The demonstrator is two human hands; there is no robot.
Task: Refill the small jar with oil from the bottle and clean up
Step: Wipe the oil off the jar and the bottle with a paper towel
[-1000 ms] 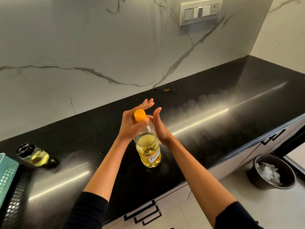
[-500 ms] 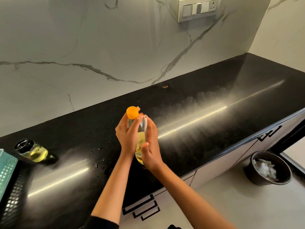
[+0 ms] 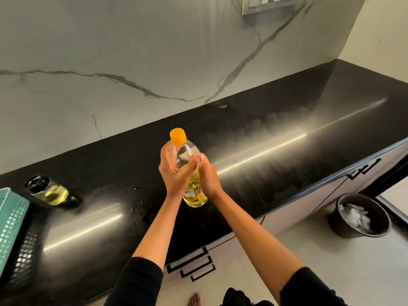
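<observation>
Head view: the bottle (image 3: 194, 173) is now raised higher off the countertop (image 3: 287, 151) than before, gripped by the left hand (image 3: 175, 171) and right hand (image 3: 208, 176). The small jar (image 3: 49, 189) has not been moved.

Bright daylight, streaky glare on countertop (image 3: 265, 149), edges warped

bottle (image 3: 194, 191) between both hands above counter (image 3: 287, 138), small jar (image 3: 47, 189) far left beside basket (image 3: 11, 221), bin (image 3: 359, 217) on floor right

The oil bottle (image 3: 195, 191) holds yellow oil under an orange cap (image 3: 178, 136). The tabletop (image 3: 276, 138) is glossy black, the backsplash (image 3: 132, 51) white marble with grey veins. A teal lattice basket (image 3: 11, 221) sits far left.
</observation>
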